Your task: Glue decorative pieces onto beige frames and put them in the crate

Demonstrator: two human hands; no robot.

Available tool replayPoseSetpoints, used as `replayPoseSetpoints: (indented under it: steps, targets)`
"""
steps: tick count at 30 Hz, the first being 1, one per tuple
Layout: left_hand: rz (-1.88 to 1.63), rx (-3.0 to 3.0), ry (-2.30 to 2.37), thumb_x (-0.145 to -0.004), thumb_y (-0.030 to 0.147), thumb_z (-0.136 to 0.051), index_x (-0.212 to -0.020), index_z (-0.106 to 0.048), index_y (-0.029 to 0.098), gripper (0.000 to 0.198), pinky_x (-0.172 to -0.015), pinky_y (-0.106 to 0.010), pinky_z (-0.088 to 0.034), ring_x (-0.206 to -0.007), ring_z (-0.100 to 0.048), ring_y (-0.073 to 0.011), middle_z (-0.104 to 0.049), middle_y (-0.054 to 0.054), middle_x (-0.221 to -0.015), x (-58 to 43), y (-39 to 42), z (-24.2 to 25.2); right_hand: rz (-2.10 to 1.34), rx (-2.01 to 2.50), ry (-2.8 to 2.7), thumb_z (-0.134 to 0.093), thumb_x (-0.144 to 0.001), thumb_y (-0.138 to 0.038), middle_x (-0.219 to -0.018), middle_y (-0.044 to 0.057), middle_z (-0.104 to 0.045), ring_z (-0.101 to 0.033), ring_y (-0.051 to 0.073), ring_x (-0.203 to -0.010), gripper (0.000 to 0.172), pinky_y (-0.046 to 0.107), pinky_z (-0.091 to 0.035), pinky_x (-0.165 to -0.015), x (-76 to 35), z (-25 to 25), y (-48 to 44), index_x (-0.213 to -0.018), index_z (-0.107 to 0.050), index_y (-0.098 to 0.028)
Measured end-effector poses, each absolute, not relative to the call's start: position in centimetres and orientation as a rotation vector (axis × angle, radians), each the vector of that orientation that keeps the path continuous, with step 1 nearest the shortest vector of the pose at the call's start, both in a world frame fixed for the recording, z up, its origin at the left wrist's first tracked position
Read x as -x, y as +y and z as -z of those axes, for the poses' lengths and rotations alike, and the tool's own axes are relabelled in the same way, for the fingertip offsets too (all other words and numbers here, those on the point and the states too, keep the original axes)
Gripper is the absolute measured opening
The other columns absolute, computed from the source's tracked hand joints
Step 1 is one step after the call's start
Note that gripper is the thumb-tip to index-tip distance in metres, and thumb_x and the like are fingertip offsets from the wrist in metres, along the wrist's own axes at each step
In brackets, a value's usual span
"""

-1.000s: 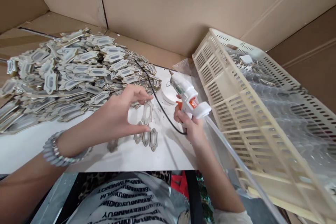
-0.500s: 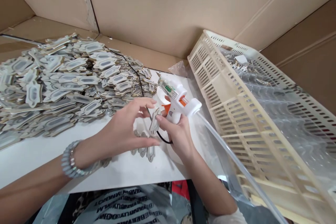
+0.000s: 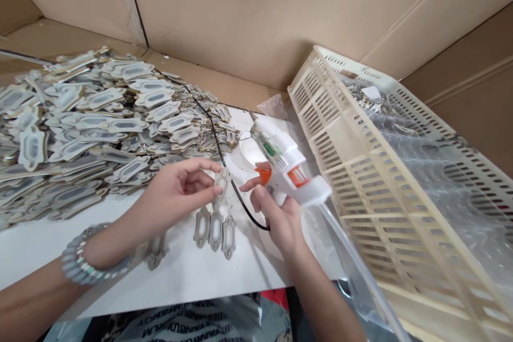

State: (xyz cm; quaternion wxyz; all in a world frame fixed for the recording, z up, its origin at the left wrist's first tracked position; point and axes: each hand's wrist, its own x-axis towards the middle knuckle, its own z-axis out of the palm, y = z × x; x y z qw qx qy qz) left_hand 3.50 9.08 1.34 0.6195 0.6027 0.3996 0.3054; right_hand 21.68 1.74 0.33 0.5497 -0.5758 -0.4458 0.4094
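Between the thumb and fingers of my left hand (image 3: 176,189) is a small grey frame-shaped piece (image 3: 221,186), held over the white tabletop. My right hand (image 3: 280,214) grips a white hot glue gun (image 3: 278,149) with an orange trigger, its nozzle pointing up and to the left. A clear glue stick (image 3: 352,256) trails from the gun's rear, and a black cord (image 3: 240,197) runs between the hands. Just below my left fingertips, several similar grey frame pieces (image 3: 215,231) lie side by side. Another piece (image 3: 156,252) lies partly hidden behind my left wrist.
A big heap of grey frame pieces (image 3: 100,123) covers the table's left side. Behind the gun sits a round white holder (image 3: 250,152). To the right stands a cream plastic crate (image 3: 360,171) with clear plastic trays and metal parts. Cardboard walls (image 3: 224,16) enclose the back.
The grey piece has passed from my right fingers to my left hand, which has closed on it. My right hand and the glue gun have shifted slightly right and tilted.
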Motion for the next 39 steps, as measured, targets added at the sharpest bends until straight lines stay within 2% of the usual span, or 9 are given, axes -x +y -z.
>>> replayPoseSetpoints:
  steps: [3, 6, 8, 10, 16, 20, 24, 30, 39]
  targets:
    - [-0.792, -1.307, 1.009, -0.072, 0.037, -0.081, -0.100, -0.067, 0.020, 0.035, -0.056, -0.020, -0.047, -0.062, -0.061, -0.0116, -0.068, 0.001, -0.069, -2.2, 10.1, -1.4, -0.989, 1.304, -1.184, -0.064, -0.084, -0.053, -0.078, 0.002, -0.070, -0.049, 0.012, -0.052, 0.035, 0.028, -0.048, -0.053, -22.9, -0.4, 1.4, -0.103, -0.067, -0.024]
    - [-0.864, -1.235, 1.048, -0.072, 0.037, -0.083, -0.102, -0.069, 0.022, 0.036, -0.061, -0.019, -0.049, -0.065, -0.062, -0.0101, -0.071, 0.003, -0.073, -1.4, 10.7, -1.4, -0.907, 1.330, -1.387, -0.068, -0.081, -0.043, -0.074, 0.001, -0.067, -0.058, 0.015, -0.060, 0.020, 0.031, -0.052, -0.061, -23.4, -0.8, 1.4, -0.082, -0.067, -0.023]
    - [-0.885, -1.232, 1.055, -0.072, 0.036, -0.084, -0.102, -0.070, 0.021, 0.037, -0.061, -0.018, -0.049, -0.065, -0.062, -0.0100, -0.071, 0.003, -0.073, -1.2, 10.8, -1.5, -0.839, 1.361, -1.506, -0.070, -0.078, -0.038, -0.069, 0.001, -0.063, -0.063, 0.019, -0.072, 0.021, 0.032, -0.053, -0.067, -23.3, -1.1, 1.5, -0.066, -0.059, -0.024]
    - [-0.900, -1.239, 1.046, -0.072, 0.035, -0.084, -0.102, -0.071, 0.021, 0.036, -0.062, -0.019, -0.050, -0.064, -0.062, -0.0100, -0.071, 0.003, -0.072, -1.2, 10.8, -1.6, -0.824, 1.375, -1.572, -0.069, -0.077, -0.034, -0.066, 0.000, -0.060, -0.064, 0.022, -0.080, 0.022, 0.032, -0.054, -0.069, -23.1, -1.4, 1.6, -0.063, -0.055, -0.025]
    - [-0.939, -1.219, 1.024, -0.071, 0.034, -0.084, -0.102, -0.072, 0.020, 0.036, -0.062, -0.021, -0.052, -0.063, -0.062, -0.0107, -0.071, 0.001, -0.071, -1.2, 10.6, -2.0, -0.831, 1.370, -1.671, -0.069, -0.079, -0.025, -0.080, 0.000, -0.063, -0.060, 0.014, -0.062, 0.006, 0.027, -0.051, -0.059, -23.4, -1.3, 1.6, -0.082, -0.063, -0.024]
    - [-0.972, -1.216, 1.012, -0.072, 0.034, -0.084, -0.102, -0.073, 0.020, 0.035, -0.060, -0.019, -0.051, -0.061, -0.061, -0.0093, -0.070, 0.001, -0.071, -1.0, 10.6, -2.2, -0.821, 1.349, -1.718, -0.068, -0.080, -0.022, -0.089, 0.001, -0.068, -0.060, 0.013, -0.061, 0.011, 0.026, -0.050, -0.057, -23.7, -1.1, 1.5, -0.091, -0.066, -0.025]
    - [-0.979, -1.243, 0.994, -0.074, 0.032, -0.082, -0.101, -0.073, 0.021, 0.031, -0.059, -0.016, -0.050, -0.061, -0.061, -0.0077, -0.069, 0.003, -0.069, -1.1, 10.6, -2.2, -0.823, 1.345, -1.708, -0.069, -0.079, -0.022, -0.092, 0.001, -0.070, -0.062, 0.014, -0.064, 0.012, 0.026, -0.050, -0.058, -23.6, -1.2, 1.3, -0.091, -0.067, -0.025]
    - [-1.032, -1.230, 0.990, -0.065, 0.027, -0.083, -0.095, -0.074, 0.021, 0.031, -0.054, -0.015, -0.051, -0.056, -0.061, -0.0083, -0.067, 0.004, -0.062, -1.4, 10.8, -1.9, -0.894, 1.353, -1.693, -0.068, -0.082, -0.019, -0.100, 0.001, -0.069, -0.062, 0.014, -0.069, 0.010, 0.027, -0.050, -0.064, -23.6, -1.2, 1.3, -0.089, -0.067, -0.026]
    - [-1.048, -1.228, 0.988, -0.065, 0.025, -0.082, -0.092, -0.075, 0.021, 0.028, -0.052, -0.013, -0.050, -0.055, -0.062, -0.0081, -0.067, 0.004, -0.061, -1.4, 10.7, -1.9, -0.902, 1.332, -1.701, -0.067, -0.083, -0.018, -0.100, 0.001, -0.067, -0.062, 0.015, -0.073, 0.011, 0.028, -0.049, -0.067, -23.5, -0.9, 1.4, -0.088, -0.064, -0.027]
